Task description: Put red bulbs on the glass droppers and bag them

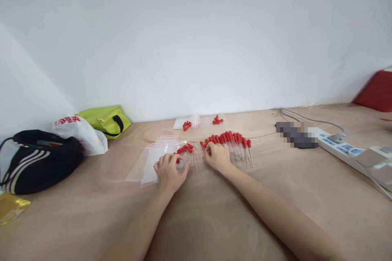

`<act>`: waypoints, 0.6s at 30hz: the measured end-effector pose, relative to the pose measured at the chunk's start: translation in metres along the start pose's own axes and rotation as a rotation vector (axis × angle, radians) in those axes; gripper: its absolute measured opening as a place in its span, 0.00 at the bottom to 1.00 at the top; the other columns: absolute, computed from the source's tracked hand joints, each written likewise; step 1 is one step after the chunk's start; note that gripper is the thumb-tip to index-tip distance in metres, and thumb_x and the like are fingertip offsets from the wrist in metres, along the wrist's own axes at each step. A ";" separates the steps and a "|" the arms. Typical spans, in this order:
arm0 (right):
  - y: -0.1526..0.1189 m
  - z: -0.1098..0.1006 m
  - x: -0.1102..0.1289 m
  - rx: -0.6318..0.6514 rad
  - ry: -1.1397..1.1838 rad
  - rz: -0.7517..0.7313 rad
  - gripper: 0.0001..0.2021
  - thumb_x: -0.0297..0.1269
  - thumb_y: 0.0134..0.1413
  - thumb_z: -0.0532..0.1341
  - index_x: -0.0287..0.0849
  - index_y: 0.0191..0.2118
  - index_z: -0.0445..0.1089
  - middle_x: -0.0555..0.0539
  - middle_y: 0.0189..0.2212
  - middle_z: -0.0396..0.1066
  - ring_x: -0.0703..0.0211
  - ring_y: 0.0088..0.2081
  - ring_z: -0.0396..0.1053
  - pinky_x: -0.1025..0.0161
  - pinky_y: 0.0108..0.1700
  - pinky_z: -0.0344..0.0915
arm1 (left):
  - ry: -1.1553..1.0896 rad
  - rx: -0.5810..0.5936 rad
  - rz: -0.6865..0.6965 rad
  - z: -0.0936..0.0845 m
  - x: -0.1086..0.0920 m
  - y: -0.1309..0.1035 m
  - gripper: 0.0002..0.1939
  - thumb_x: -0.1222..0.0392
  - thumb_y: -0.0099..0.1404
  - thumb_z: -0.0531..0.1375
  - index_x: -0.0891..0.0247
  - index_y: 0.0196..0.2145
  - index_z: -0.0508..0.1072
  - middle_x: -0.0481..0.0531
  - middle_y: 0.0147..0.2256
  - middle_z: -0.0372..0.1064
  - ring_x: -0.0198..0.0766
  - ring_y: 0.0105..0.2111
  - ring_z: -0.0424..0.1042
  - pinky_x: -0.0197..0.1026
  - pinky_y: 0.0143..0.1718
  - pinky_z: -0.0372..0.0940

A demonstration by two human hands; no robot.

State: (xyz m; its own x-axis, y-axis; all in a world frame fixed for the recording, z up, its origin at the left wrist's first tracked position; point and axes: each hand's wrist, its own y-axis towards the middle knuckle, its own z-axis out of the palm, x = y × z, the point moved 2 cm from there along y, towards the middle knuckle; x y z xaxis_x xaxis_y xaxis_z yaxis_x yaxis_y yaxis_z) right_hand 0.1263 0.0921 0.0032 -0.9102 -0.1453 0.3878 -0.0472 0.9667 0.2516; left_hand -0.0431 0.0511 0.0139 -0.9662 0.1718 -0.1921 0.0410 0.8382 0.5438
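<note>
Several clear droppers with red bulbs (234,140) lie side by side in a fanned row on the wooden table. My right hand (218,157) is at the row's left end, fingers closed and bent down by a red bulb; what its fingertips hold is too small to make out. Thin clear tubes (195,161) lie between my hands. My left hand (170,171) has its fingers spread and curved beside loose red bulbs (185,148) on a clear bag. Flat clear zip bags (150,167) are spread to the left of it.
Two clear bags with red bulbs (186,125) (217,120) lie by the wall. At left are a black bag (43,161), white plastic bag (80,134), green bag (105,119) and yellow packet (12,207). A power strip (343,147), cables and a blurred dark object (297,134) are at right.
</note>
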 end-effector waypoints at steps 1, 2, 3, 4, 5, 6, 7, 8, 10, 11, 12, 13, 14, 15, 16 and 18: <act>0.003 0.003 0.001 0.013 -0.018 0.005 0.07 0.34 0.50 0.53 0.42 0.34 0.66 0.47 0.29 0.72 0.58 0.36 0.67 0.63 0.38 0.46 | -0.009 0.010 0.047 -0.001 -0.002 -0.001 0.13 0.49 0.52 0.59 0.60 0.29 0.68 0.53 0.33 0.65 0.46 0.37 0.63 0.48 0.39 0.51; 0.005 0.005 0.002 0.020 -0.033 0.013 0.07 0.34 0.51 0.53 0.42 0.33 0.66 0.47 0.29 0.72 0.58 0.36 0.67 0.62 0.38 0.46 | -0.021 0.029 0.094 -0.001 -0.005 -0.002 0.16 0.45 0.49 0.60 0.60 0.29 0.68 0.53 0.33 0.64 0.47 0.38 0.62 0.49 0.40 0.50; 0.007 0.007 0.003 0.023 -0.044 0.021 0.07 0.34 0.51 0.52 0.41 0.33 0.66 0.47 0.29 0.72 0.58 0.36 0.67 0.62 0.38 0.46 | -0.035 0.053 0.133 -0.001 -0.008 -0.003 0.20 0.42 0.46 0.61 0.60 0.30 0.68 0.53 0.34 0.64 0.47 0.38 0.62 0.50 0.40 0.50; 0.008 0.008 0.004 0.022 -0.052 0.028 0.08 0.34 0.51 0.52 0.41 0.33 0.67 0.46 0.29 0.72 0.58 0.35 0.67 0.62 0.38 0.46 | -0.049 0.080 0.166 0.000 -0.010 -0.004 0.24 0.39 0.42 0.62 0.60 0.30 0.67 0.53 0.34 0.64 0.47 0.38 0.62 0.50 0.40 0.50; 0.009 0.009 0.004 0.019 -0.058 0.034 0.08 0.34 0.51 0.52 0.41 0.33 0.67 0.46 0.29 0.72 0.58 0.35 0.67 0.61 0.38 0.45 | -0.057 0.103 0.185 0.001 -0.012 -0.004 0.28 0.37 0.39 0.62 0.60 0.31 0.67 0.53 0.35 0.63 0.48 0.38 0.61 0.51 0.41 0.49; 0.010 0.010 0.005 0.017 -0.060 0.039 0.08 0.34 0.51 0.51 0.40 0.34 0.67 0.45 0.29 0.72 0.58 0.35 0.67 0.61 0.38 0.45 | -0.057 0.117 0.191 0.003 -0.014 -0.004 0.29 0.36 0.37 0.62 0.61 0.31 0.67 0.53 0.35 0.63 0.48 0.38 0.61 0.51 0.41 0.49; 0.010 0.010 0.005 0.010 -0.060 0.040 0.09 0.35 0.52 0.51 0.40 0.34 0.67 0.45 0.29 0.72 0.57 0.35 0.67 0.61 0.38 0.45 | -0.052 0.119 0.185 0.004 -0.014 -0.004 0.29 0.36 0.38 0.62 0.61 0.31 0.66 0.53 0.35 0.63 0.48 0.38 0.61 0.51 0.41 0.49; 0.010 0.009 0.006 0.000 -0.059 0.034 0.09 0.35 0.52 0.51 0.40 0.34 0.67 0.45 0.30 0.72 0.57 0.35 0.67 0.60 0.38 0.45 | -0.043 0.113 0.174 0.005 -0.015 -0.003 0.27 0.37 0.39 0.62 0.61 0.30 0.66 0.53 0.34 0.63 0.48 0.38 0.61 0.51 0.41 0.49; 0.009 0.007 0.009 -0.021 -0.053 0.008 0.10 0.38 0.52 0.51 0.41 0.33 0.68 0.45 0.31 0.72 0.56 0.37 0.66 0.59 0.39 0.45 | -0.023 0.092 0.145 0.007 -0.013 -0.002 0.23 0.40 0.44 0.61 0.61 0.30 0.66 0.53 0.34 0.64 0.47 0.38 0.61 0.51 0.41 0.49; 0.008 0.006 0.011 -0.024 -0.051 -0.005 0.11 0.39 0.53 0.51 0.41 0.33 0.68 0.45 0.32 0.72 0.56 0.38 0.66 0.59 0.39 0.45 | -0.016 0.079 0.133 0.008 -0.012 -0.002 0.22 0.40 0.46 0.61 0.61 0.29 0.66 0.53 0.33 0.64 0.47 0.38 0.62 0.51 0.41 0.49; 0.008 0.004 0.013 -0.018 -0.053 -0.011 0.11 0.40 0.53 0.51 0.41 0.32 0.69 0.45 0.32 0.72 0.55 0.38 0.66 0.59 0.40 0.45 | -0.010 0.064 0.123 0.008 -0.011 -0.001 0.21 0.41 0.48 0.60 0.61 0.29 0.66 0.53 0.33 0.65 0.47 0.38 0.62 0.51 0.41 0.49; 0.007 0.004 0.015 -0.001 -0.062 -0.008 0.12 0.41 0.52 0.52 0.41 0.32 0.69 0.44 0.32 0.72 0.55 0.38 0.66 0.58 0.40 0.45 | -0.003 0.047 0.112 0.008 -0.010 -0.001 0.19 0.42 0.49 0.59 0.61 0.29 0.66 0.53 0.33 0.65 0.47 0.37 0.62 0.51 0.42 0.49; 0.008 0.003 0.017 0.024 -0.077 0.006 0.12 0.41 0.52 0.52 0.41 0.32 0.69 0.43 0.32 0.72 0.54 0.38 0.66 0.58 0.40 0.46 | 0.007 0.028 0.099 0.007 -0.008 0.001 0.18 0.43 0.52 0.58 0.61 0.30 0.67 0.53 0.33 0.66 0.46 0.37 0.62 0.51 0.42 0.48; 0.008 0.003 0.019 0.048 -0.094 0.027 0.12 0.40 0.51 0.52 0.40 0.32 0.70 0.42 0.32 0.72 0.54 0.37 0.66 0.58 0.40 0.46 | 0.022 0.009 0.084 0.007 -0.007 0.003 0.16 0.44 0.54 0.57 0.61 0.31 0.67 0.54 0.33 0.66 0.46 0.37 0.62 0.51 0.42 0.48; 0.009 0.003 0.021 0.066 -0.111 0.048 0.12 0.39 0.50 0.53 0.39 0.33 0.70 0.41 0.32 0.72 0.53 0.37 0.67 0.57 0.40 0.46 | 0.039 -0.005 0.068 0.006 -0.006 0.006 0.15 0.46 0.56 0.55 0.60 0.32 0.68 0.54 0.34 0.66 0.46 0.38 0.62 0.50 0.41 0.49; 0.010 0.003 0.024 0.085 -0.134 0.078 0.12 0.37 0.49 0.53 0.36 0.33 0.70 0.38 0.32 0.72 0.52 0.36 0.67 0.57 0.39 0.46 | 0.067 0.001 0.049 0.007 -0.004 0.016 0.13 0.49 0.58 0.55 0.60 0.36 0.69 0.55 0.35 0.67 0.47 0.38 0.62 0.50 0.40 0.49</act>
State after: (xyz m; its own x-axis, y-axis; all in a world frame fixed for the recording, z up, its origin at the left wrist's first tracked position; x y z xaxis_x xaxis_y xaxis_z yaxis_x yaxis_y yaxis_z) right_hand 0.1027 0.0990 0.0124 -0.9589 -0.0457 0.2800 -0.0040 0.9890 0.1477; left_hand -0.0372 0.0674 0.0178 -0.9778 0.1781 -0.1100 0.0893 0.8303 0.5502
